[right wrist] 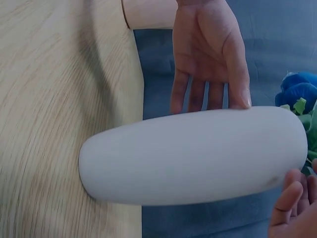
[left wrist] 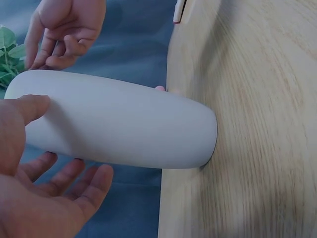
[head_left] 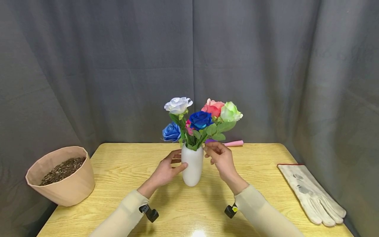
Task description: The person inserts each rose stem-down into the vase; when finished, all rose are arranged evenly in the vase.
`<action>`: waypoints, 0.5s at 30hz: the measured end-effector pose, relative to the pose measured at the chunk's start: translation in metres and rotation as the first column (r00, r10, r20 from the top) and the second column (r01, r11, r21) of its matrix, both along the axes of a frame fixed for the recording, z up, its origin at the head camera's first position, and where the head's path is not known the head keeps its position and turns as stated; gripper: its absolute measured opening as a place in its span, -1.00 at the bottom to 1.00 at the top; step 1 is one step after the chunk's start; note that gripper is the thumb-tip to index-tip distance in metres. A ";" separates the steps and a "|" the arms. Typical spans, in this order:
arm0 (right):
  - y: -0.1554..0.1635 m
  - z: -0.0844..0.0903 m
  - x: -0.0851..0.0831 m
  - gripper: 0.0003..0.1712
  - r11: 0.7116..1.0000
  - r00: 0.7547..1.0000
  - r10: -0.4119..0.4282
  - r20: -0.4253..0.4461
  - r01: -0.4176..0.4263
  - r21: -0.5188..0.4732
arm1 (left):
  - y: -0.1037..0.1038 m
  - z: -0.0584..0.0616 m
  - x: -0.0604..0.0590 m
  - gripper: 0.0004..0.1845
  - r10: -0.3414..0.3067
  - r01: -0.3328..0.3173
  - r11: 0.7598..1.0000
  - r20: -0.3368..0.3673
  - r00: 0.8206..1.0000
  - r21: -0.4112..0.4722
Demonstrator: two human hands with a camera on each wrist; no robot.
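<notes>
A slim white vase [head_left: 192,168] stands upright on the wooden table, filled with artificial roses. My left hand [head_left: 165,170] holds its left side, the thumb on the front and the fingers reaching around behind. At the upper right, my right hand [head_left: 220,161] has its fingertips right at the rim, its fingers loosely bent and nothing visible between them. Above the opening spread a white rose [head_left: 178,106], a light blue rose [head_left: 171,132], a dark blue rose [head_left: 200,120], a coral rose [head_left: 211,107] and a pale green rose [head_left: 231,112]. A pink bloom [head_left: 189,128] is partly hidden among the leaves.
A beige pot [head_left: 74,184] with dark soil stands at the table's left edge. White work gloves [head_left: 311,194] lie on the right. Behind the right hand, a tool with a pink handle [head_left: 234,143] lies near the back edge. A grey curtain [head_left: 142,65] hangs behind.
</notes>
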State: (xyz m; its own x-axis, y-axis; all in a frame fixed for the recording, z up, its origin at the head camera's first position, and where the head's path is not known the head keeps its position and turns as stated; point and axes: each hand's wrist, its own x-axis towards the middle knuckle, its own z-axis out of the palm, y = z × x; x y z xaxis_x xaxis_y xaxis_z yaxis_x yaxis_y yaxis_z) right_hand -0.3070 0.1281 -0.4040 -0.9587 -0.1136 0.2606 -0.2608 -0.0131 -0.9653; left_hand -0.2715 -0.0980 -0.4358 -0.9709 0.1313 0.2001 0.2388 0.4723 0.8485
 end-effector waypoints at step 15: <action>0.028 -0.006 -0.009 -0.69 0.991 0.999 0.043 -0.008 -0.042 0.130 | -0.026 0.005 0.002 -0.53 0.052 -0.055 0.997 -0.037 0.998 -0.056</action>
